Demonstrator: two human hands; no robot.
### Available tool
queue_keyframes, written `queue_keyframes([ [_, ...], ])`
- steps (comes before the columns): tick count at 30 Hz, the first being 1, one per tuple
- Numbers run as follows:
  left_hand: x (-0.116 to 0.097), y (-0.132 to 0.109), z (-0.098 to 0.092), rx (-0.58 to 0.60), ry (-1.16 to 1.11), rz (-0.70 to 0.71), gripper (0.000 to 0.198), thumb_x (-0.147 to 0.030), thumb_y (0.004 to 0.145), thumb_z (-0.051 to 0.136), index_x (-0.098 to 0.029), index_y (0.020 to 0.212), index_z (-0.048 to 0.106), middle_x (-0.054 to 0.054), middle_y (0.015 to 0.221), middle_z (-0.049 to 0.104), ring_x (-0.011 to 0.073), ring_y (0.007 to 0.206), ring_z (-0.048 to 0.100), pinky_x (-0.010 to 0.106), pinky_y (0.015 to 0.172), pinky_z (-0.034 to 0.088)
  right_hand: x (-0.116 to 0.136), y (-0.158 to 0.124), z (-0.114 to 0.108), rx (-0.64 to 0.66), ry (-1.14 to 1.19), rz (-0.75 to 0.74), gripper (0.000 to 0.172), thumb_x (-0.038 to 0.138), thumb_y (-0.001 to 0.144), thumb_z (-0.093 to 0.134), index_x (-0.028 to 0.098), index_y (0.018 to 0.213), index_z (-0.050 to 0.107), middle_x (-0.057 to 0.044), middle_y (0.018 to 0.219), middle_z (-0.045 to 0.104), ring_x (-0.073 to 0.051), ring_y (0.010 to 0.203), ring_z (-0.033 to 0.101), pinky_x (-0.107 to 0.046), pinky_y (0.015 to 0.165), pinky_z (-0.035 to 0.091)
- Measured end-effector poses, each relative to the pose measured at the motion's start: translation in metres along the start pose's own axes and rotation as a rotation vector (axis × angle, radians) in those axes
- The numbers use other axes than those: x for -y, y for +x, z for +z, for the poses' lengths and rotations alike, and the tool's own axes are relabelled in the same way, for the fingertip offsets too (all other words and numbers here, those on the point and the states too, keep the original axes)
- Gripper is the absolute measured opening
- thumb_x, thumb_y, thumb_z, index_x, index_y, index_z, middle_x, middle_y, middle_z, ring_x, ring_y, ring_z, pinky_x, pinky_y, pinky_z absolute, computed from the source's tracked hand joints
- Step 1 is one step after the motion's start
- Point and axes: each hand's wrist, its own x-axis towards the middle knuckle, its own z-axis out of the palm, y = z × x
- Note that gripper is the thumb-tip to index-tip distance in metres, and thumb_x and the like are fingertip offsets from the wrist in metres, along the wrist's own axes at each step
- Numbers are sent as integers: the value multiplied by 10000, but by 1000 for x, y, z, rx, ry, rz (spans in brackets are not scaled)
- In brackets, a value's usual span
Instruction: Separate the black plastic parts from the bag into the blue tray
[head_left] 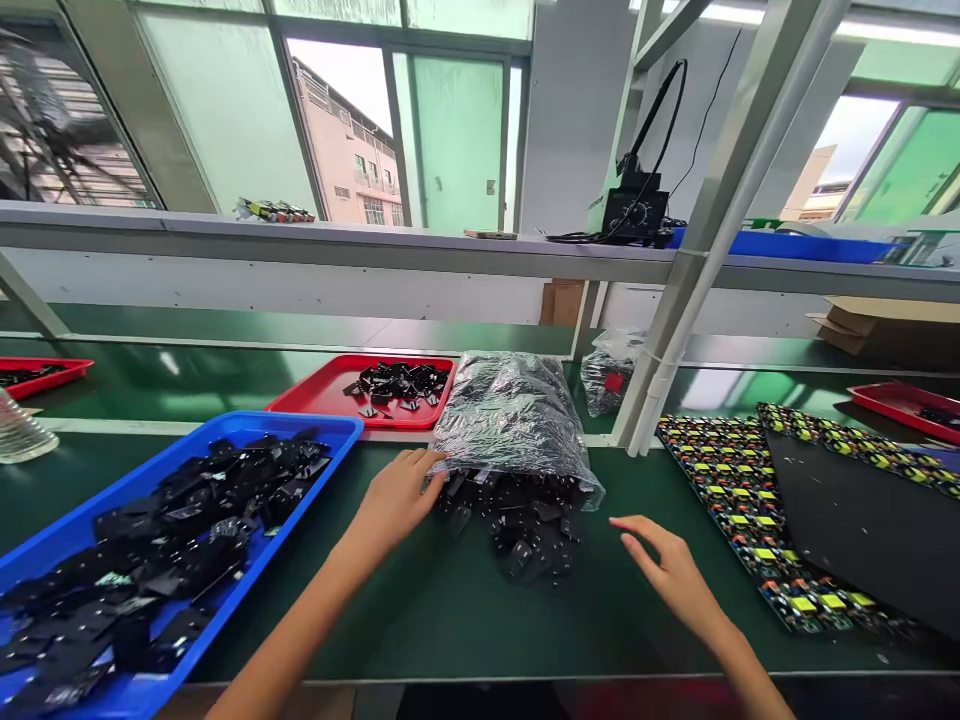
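A clear plastic bag (517, 415) lies on the green bench in front of me, with small black plastic parts (525, 525) spilling from its near, open end. My left hand (401, 495) is at the bag's lower left corner, fingers stretched forward and thumb apart; the fingertips meet the bag's edge, though whether they press on it I cannot tell. To the right of the spilled parts, my right hand (667, 570) hovers above the bench with its fingers apart and nothing in it.
At left stands a blue tray (247, 600) heaped with black parts. Behind it sits a red tray (315, 395) of small black pieces. Circuit boards (720, 490) with a black sheet (855, 510) lie at right, beside a white post (697, 270). A shelf (420, 255) spans the back.
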Motion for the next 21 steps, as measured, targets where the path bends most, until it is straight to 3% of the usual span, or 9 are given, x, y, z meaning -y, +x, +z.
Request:
queue_keyframes([
  [2,11,-20,10,-70,-38,-17,401,-412,887,314,-216,1089,599,58,1144,620,228,1126,513,343,945,416,-22,-30,3,-129,-30,69,399,508,864,386,258,977,676,-73,1017,682,-248,969,630,-394,864,504],
  [5,29,-65,49,-140,-30,-138,455,-405,884,297,-179,1200,533,86,1279,548,232,1237,436,371,1028,358,-46,-56,22,-234,-158,89,420,491,857,379,216,951,683,-102,1050,673,-269,1009,614,-452,910,480],
  [9,49,-116,89,-5,138,-385,680,-468,833,312,-52,1370,356,153,1401,417,331,1328,303,513,1059,269,-54,-60,44,-207,-297,39,358,404,860,406,216,1019,665,-86,1164,631,-260,1117,557,-483,1011,396],
  [13,53,-127,88,88,240,-394,648,-471,848,277,-104,1369,391,101,1457,327,300,1361,239,486,1084,226,-53,-56,47,-280,-358,100,369,393,850,403,198,1021,665,-103,1187,612,-266,1149,533,-460,987,428],
  [21,43,-121,80,53,230,-405,580,-430,858,316,-112,1319,466,110,1429,376,299,1340,292,486,1073,246,-58,-55,45,-265,-393,100,421,387,852,367,149,1040,660,-131,1203,599,-272,1157,528,-450,997,419],
])
